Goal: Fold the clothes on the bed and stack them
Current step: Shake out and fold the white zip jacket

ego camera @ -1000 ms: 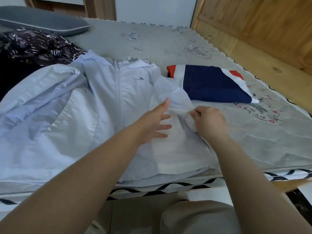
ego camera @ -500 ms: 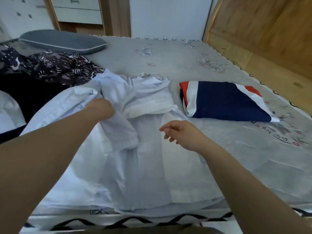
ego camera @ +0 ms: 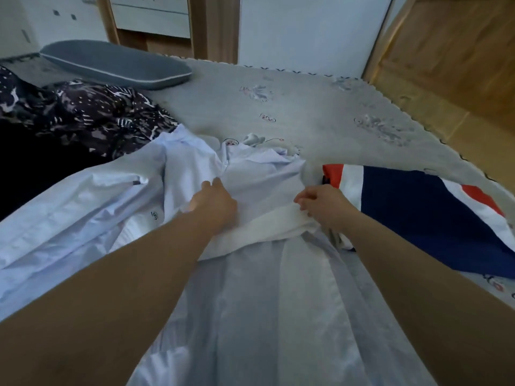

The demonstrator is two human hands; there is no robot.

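Note:
A pale blue zip jacket [ego camera: 250,288] lies spread on the grey bed [ego camera: 306,112], front up, one sleeve trailing off to the left. My left hand [ego camera: 214,204] presses flat on the jacket's chest beside the zip. My right hand [ego camera: 323,204] pinches a white folded band of the jacket at its right side. A folded garment in navy, white and red [ego camera: 423,213] lies just right of the jacket, its near corner partly under the jacket's edge.
A dark patterned cloth [ego camera: 92,118] is heaped at the left, with black fabric in front of it. A grey pillow [ego camera: 114,64] rests at the bed's far left. A wooden bed frame [ego camera: 451,68] borders the right side. White drawers stand behind.
My left hand has let go of the bunched shoulder at the left and come to the jacket's chest. My right hand has moved forward and taken hold of the white band. The view has shifted closer.

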